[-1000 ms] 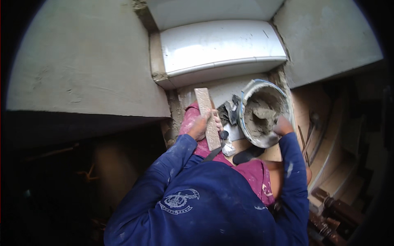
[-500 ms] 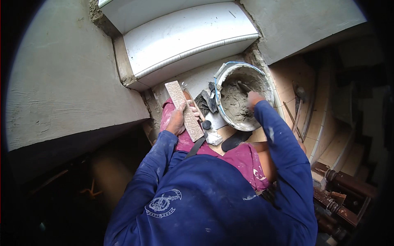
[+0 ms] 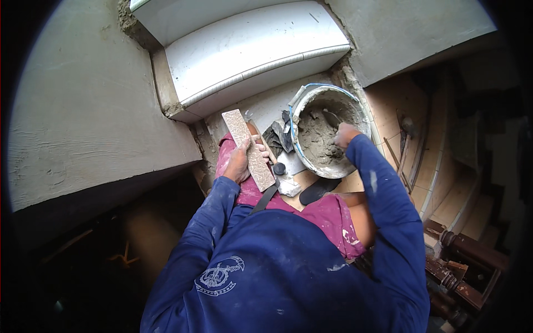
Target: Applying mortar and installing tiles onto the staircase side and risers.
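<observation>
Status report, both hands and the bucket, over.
Left hand holding textured strip. Right hand gripping trowel over bucket of grey mix. Dark crumpled material left of bucket.

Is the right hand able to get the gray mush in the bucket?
Probably yes: the right hand, holding a trowel, is at the open bucket, with no lid over the mortar.

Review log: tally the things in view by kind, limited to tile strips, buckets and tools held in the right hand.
Tile strip: 1, in the left hand
Bucket: 1
Trowel-like tool: 1, in the right hand
Total: 3
</observation>
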Tool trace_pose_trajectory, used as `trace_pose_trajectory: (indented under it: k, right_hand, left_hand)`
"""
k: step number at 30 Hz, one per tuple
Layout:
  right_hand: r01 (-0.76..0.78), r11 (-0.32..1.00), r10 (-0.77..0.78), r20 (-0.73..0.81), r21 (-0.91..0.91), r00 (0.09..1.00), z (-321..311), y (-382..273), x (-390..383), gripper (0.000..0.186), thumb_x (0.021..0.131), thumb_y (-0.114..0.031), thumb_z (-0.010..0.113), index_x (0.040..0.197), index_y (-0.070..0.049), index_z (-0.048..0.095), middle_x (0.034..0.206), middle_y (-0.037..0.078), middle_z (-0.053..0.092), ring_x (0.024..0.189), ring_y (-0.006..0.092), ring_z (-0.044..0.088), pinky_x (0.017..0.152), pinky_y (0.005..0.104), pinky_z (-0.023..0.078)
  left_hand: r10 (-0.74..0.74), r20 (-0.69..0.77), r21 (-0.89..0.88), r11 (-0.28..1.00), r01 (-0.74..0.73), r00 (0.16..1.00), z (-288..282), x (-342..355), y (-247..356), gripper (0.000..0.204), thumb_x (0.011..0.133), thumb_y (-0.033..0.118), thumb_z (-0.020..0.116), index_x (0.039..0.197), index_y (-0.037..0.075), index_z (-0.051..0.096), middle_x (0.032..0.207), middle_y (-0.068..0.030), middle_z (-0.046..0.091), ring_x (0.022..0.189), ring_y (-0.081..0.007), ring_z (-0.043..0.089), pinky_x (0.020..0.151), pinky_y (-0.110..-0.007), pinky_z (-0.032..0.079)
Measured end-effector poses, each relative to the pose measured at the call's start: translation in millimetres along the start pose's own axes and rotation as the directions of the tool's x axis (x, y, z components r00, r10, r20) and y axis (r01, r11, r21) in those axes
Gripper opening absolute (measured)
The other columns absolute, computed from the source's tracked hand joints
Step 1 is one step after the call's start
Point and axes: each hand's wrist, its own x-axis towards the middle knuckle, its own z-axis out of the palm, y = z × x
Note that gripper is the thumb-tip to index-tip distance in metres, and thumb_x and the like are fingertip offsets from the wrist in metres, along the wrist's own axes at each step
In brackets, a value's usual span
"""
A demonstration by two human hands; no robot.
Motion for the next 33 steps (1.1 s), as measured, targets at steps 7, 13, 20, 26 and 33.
trace_pose_trajectory:
  k: [7, 13, 20, 26, 33]
  right_hand:
    - [-0.546, 0.621, 0.291, 0.481, 0.563, 0.827, -230, -37, -78, 0.026, 0.07, -0.017, 0.063, 0.084, 0.004, 0.067, 0.089, 0.026, 0.066, 0.086, 0.0369, 0.067, 0.074, 0.0422, 0.054]
    - [-0.516, 0.829, 0.445, 0.302, 0.218, 0.843, -221, -65, -52, 0.026, 0.079, -0.015, 0.058, 0.098, -0.001, 0.069, 0.105, 0.02, 0.067, 0.099, 0.0339, 0.065, 0.086, 0.0411, 0.051]
    - [-0.401, 0.878, 0.327, 0.284, 0.262, 0.901, -163, -45, -2, 0.025, 0.078, -0.012, 0.057, 0.098, 0.001, 0.066, 0.103, 0.024, 0.065, 0.099, 0.036, 0.064, 0.084, 0.0422, 0.051]
    - [-0.419, 0.731, 0.274, 0.331, 0.539, 0.903, -174, -40, -28, 0.024, 0.084, -0.018, 0.058, 0.085, 0.005, 0.065, 0.088, 0.025, 0.066, 0.084, 0.035, 0.065, 0.07, 0.0406, 0.053]
    - [-0.447, -0.083, 0.053, 0.452, 0.891, 0.89, -168, -69, -57, 0.026, 0.095, -0.023, 0.054, 0.083, -0.001, 0.061, 0.055, 0.005, 0.054, 0.039, 0.0142, 0.052, 0.032, 0.0276, 0.04]
  left_hand:
    - [0.016, -0.077, 0.012, 1.0, -0.015, 0.997, -18, -11, 5, 0.044, 0.098, 0.04, 0.043, 0.124, 0.004, 0.042, 0.089, -0.0109, 0.059, 0.079, -0.0239, 0.064, 0.07, -0.037, 0.057]
    - [0.022, -0.08, 0.012, 1.0, -0.021, 0.997, -12, -12, 7, 0.042, 0.099, 0.038, 0.043, 0.123, 0.004, 0.042, 0.089, -0.0106, 0.059, 0.078, -0.0233, 0.064, 0.069, -0.037, 0.057]
    - [0.01, -0.096, 0.004, 1.0, -0.01, 0.995, -12, -9, 5, 0.047, 0.099, 0.041, 0.042, 0.126, 0.003, 0.04, 0.084, -0.0095, 0.059, 0.076, -0.022, 0.064, 0.067, -0.035, 0.056]
    - [-0.003, -0.08, -0.005, 1.0, 0.003, 0.997, -13, -10, 4, 0.047, 0.099, 0.041, 0.042, 0.126, 0.003, 0.04, 0.087, -0.0106, 0.058, 0.078, -0.0224, 0.063, 0.067, -0.034, 0.056]
    - [-0.022, -0.096, -0.039, 0.999, 0.018, 0.995, -5, -11, 6, 0.045, 0.098, 0.042, 0.044, 0.123, 0.004, 0.04, 0.084, -0.009, 0.055, 0.075, -0.0213, 0.061, 0.065, -0.034, 0.055]
